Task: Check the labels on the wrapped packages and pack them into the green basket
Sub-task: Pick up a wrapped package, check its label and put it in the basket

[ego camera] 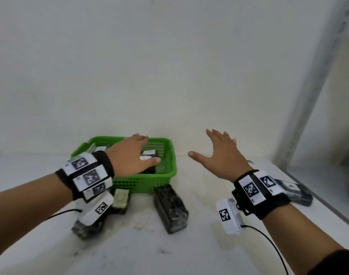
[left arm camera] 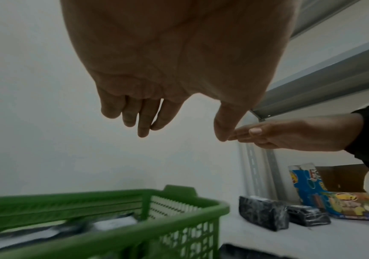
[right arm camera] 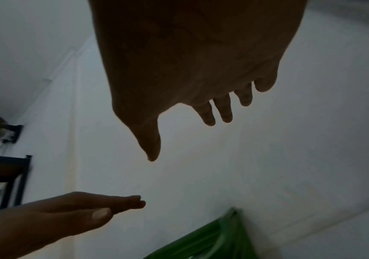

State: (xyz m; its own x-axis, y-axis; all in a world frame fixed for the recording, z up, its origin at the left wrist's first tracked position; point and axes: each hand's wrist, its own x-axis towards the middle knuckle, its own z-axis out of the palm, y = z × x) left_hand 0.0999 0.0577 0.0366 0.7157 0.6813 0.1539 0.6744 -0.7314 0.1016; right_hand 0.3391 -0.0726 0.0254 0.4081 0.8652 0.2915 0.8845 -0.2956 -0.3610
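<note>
The green basket (ego camera: 165, 176) stands on the white table against the back wall and holds several black wrapped packages with white labels (ego camera: 148, 152). My left hand (ego camera: 134, 153) hovers flat over the basket, fingers straight, holding nothing. My right hand (ego camera: 219, 149) floats to the right of the basket with spread fingers, also empty. On the table in front of the basket lie a black wrapped package (ego camera: 170, 208), a pale greenish one (ego camera: 121, 200) and a dark one (ego camera: 86, 228) under my left wrist. Another labelled package (ego camera: 294, 190) lies behind my right wrist.
A grey metal shelf post (ego camera: 312, 80) rises at the right, with the table edge (ego camera: 318, 197) beside it. Colourful snack bags (left arm camera: 334, 201) lie past the packages in the left wrist view. Cables run from both wrist cameras across the table.
</note>
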